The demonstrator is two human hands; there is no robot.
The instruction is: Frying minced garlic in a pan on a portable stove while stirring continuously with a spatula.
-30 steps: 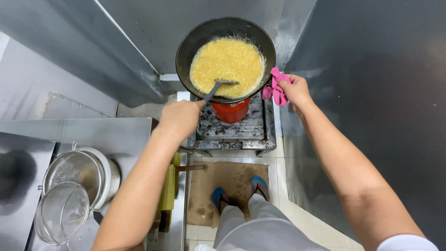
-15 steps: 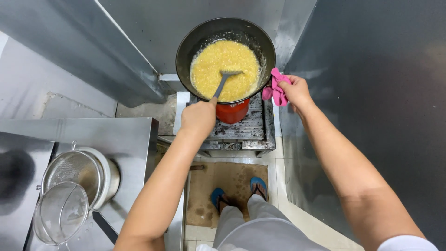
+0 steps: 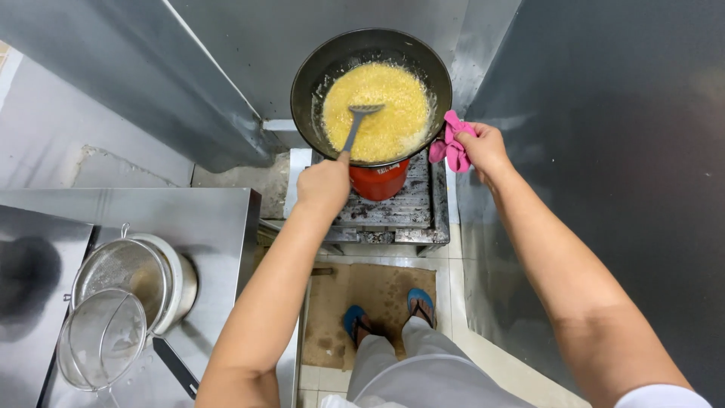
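A black wok [image 3: 310, 75] full of a yellow grainy mixture [image 3: 389, 98] sits on a red burner [image 3: 380, 181] atop a metal stove [image 3: 408, 215]. My left hand [image 3: 323, 185] grips the handle of a grey slotted spatula [image 3: 357, 125], whose head rests in the middle of the mixture. At the wok's right rim my right hand [image 3: 483, 147] holds a pink cloth [image 3: 451, 143] pressed against the edge.
A steel counter [image 3: 204, 219] at lower left carries a pot with two wire strainers [image 3: 113, 302] and a dark-handled tool [image 3: 175, 366]. Steel walls close in behind and to the right. A brown mat [image 3: 377, 291] lies under my feet in blue sandals.
My left hand has moved right and forward, carrying the spatula head from the wok's near rim into the centre of the mixture. The right hand stays on the cloth.
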